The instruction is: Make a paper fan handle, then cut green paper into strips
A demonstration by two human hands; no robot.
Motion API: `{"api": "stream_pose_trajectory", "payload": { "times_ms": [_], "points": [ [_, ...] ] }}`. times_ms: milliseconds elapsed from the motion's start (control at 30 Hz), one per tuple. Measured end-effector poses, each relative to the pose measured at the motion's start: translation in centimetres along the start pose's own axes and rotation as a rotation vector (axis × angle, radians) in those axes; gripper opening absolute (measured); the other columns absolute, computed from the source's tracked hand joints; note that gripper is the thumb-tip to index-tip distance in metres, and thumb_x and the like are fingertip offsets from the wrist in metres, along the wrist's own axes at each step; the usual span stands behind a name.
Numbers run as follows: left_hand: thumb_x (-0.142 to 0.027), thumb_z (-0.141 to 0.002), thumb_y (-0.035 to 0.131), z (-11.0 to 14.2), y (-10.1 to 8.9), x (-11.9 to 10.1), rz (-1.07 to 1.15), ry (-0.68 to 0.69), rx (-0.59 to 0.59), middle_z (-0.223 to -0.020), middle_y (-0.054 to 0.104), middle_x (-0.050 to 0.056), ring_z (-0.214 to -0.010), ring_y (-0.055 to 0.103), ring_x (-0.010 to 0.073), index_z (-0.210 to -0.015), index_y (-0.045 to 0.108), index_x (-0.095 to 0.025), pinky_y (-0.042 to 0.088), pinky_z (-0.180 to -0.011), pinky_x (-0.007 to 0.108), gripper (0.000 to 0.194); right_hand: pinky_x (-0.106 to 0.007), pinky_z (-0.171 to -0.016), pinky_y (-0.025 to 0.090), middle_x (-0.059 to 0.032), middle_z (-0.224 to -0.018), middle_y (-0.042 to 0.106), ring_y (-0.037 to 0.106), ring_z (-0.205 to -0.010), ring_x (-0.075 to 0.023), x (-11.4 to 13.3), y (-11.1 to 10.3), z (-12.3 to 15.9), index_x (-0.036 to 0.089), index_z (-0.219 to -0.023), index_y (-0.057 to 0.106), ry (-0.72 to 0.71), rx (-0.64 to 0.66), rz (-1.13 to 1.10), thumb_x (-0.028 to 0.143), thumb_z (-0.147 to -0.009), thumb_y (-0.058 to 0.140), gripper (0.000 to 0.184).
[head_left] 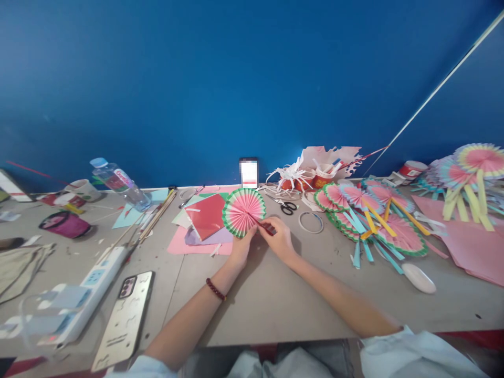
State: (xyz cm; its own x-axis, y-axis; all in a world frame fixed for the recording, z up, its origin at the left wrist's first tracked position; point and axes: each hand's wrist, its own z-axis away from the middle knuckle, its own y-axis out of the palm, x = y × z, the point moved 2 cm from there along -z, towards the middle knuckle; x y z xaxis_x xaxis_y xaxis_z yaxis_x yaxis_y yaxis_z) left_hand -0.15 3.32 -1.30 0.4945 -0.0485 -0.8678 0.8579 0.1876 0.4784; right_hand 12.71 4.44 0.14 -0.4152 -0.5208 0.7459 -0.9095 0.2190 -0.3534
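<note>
A round pleated paper fan [243, 210], pink with a green scalloped rim, stands open on the table just beyond my hands. My left hand [241, 247] has its fingers closed under the fan's lower edge and wears a dark bead bracelet on the wrist. My right hand [280, 239] pinches a thin red stick [264, 226] that runs up into the fan's middle. Both hands touch the fan at its base.
Red, pink and purple paper sheets [205, 223] lie left of the fan. Scissors [287, 206], a tape ring [311, 221] and paper cups sit behind. Several finished fans [378, 220] lie to the right. A phone [126, 317], power strip [84, 299] and water bottle [120, 184] are on the left.
</note>
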Motion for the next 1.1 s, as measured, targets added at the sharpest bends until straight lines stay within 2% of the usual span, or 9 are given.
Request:
{"api": "stream_pose_trajectory", "payload": {
  "times_ms": [300,400,500,667,800,933,1100],
  "points": [
    [-0.037,-0.067,0.084,0.1,0.1,-0.1,-0.037,-0.073,0.077,-0.105,0.075,0.012,-0.099,0.069,0.0272,-0.101,0.075,-0.015,0.052,-0.092,0.042,0.041,-0.032,-0.069,0.053,-0.0058,-0.078,0.068,0.064,-0.077,-0.0205,-0.7,-0.4,-0.3,0.022,-0.076,0.067,-0.075,-0.035,0.106,0.025,-0.09,0.057,0.017],
    [-0.035,-0.065,0.085,0.2,0.3,-0.8,-0.018,-0.028,0.03,-0.102,0.076,0.011,-0.101,0.069,0.0273,-0.097,0.075,-0.016,0.05,-0.097,0.042,0.038,-0.034,-0.074,0.053,-0.006,-0.078,0.068,0.063,-0.08,-0.0214,-0.8,-0.6,-0.3,0.023,-0.075,0.066,-0.114,-0.037,0.154,0.024,-0.092,0.056,0.019],
    [-0.031,-0.06,0.088,0.3,0.6,-1.4,0.035,-0.012,-0.016,-0.099,0.077,0.009,-0.102,0.069,0.0269,-0.094,0.073,-0.016,0.047,-0.1,0.041,0.04,-0.035,-0.077,0.053,-0.0069,-0.082,0.07,0.064,-0.083,-0.0222,-1.0,-0.6,-0.3,0.023,-0.081,0.069,-0.129,-0.027,0.172,0.025,-0.092,0.057,0.016],
    [-0.03,-0.058,0.089,0.3,0.8,-1.7,0.087,-0.025,0.002,-0.09,0.077,0.007,-0.089,0.07,0.0234,-0.089,0.073,-0.016,0.051,-0.092,0.038,0.037,-0.037,-0.083,0.054,-0.0086,-0.092,0.073,0.066,-0.089,-0.0232,-1.3,-0.6,-0.2,0.022,-0.094,0.072,-0.135,-0.041,0.171,0.025,-0.092,0.059,0.014],
    [-0.031,-0.058,0.089,0.2,0.6,-1.5,0.072,-0.017,0.007,-0.09,0.077,0.005,-0.088,0.071,0.0222,-0.088,0.075,-0.018,0.053,-0.088,0.036,0.035,-0.037,-0.081,0.055,-0.0076,-0.089,0.074,0.066,-0.086,-0.0228,-1.3,-0.6,-0.2,0.023,-0.091,0.073,-0.129,-0.043,0.163,0.024,-0.092,0.059,0.015],
    [-0.03,-0.061,0.088,0.2,0.6,-1.6,0.046,0.018,0.034,-0.092,0.078,0.007,-0.093,0.071,0.0245,-0.088,0.076,-0.018,0.052,-0.095,0.039,0.032,-0.036,-0.078,0.054,-0.0069,-0.085,0.073,0.066,-0.084,-0.0221,-1.1,-0.6,-0.3,0.023,-0.085,0.072,-0.119,-0.036,0.139,0.022,-0.09,0.056,0.016],
    [-0.031,-0.064,0.088,0.4,0.6,-1.5,0.022,0.012,0.063,-0.099,0.078,0.008,-0.097,0.071,0.0259,-0.096,0.076,-0.016,0.052,-0.094,0.039,0.037,-0.034,-0.075,0.051,-0.0066,-0.081,0.07,0.063,-0.081,-0.0217,-0.8,-0.8,-0.4,0.021,-0.081,0.067,-0.102,-0.042,0.156,0.018,-0.09,0.054,0.016]
  ]
}}
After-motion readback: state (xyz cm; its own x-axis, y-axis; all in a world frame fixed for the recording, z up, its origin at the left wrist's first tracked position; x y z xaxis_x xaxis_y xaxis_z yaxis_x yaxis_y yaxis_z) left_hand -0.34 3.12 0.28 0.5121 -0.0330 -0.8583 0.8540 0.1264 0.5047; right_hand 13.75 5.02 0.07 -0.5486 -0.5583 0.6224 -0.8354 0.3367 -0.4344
